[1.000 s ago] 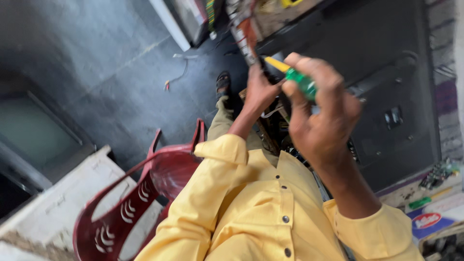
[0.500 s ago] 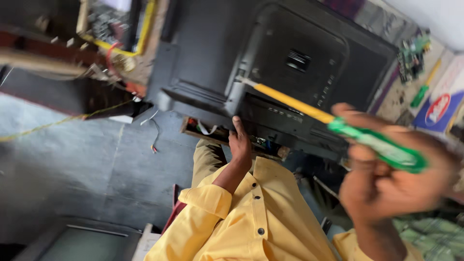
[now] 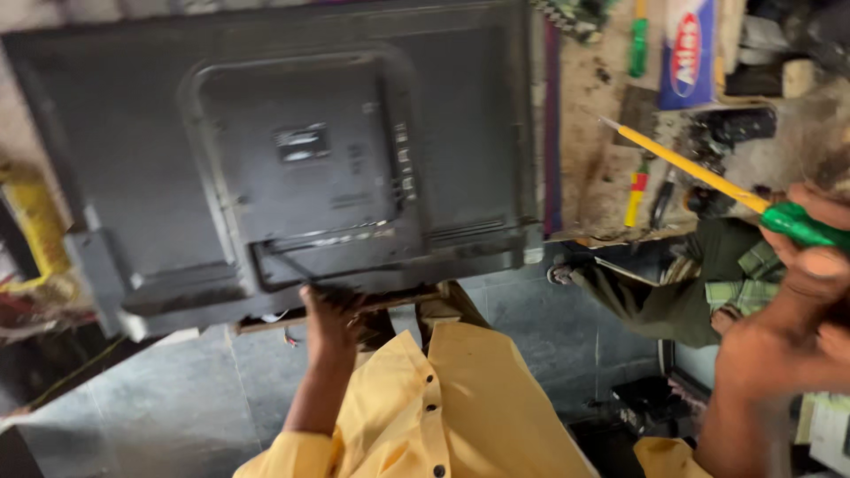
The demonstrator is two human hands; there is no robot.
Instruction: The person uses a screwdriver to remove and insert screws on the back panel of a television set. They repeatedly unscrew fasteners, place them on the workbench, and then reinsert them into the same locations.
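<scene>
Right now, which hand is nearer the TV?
Left. The left hand grips the lower edge of the TV; the right hand holds a screwdriver off to its right.

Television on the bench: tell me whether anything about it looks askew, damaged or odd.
The television lies face down, its dark back cover up, and its near edge overhangs the bench; the left hand touches that edge. No cracks show. The right hand holds a yellow-shafted screwdriver away from it.
</scene>
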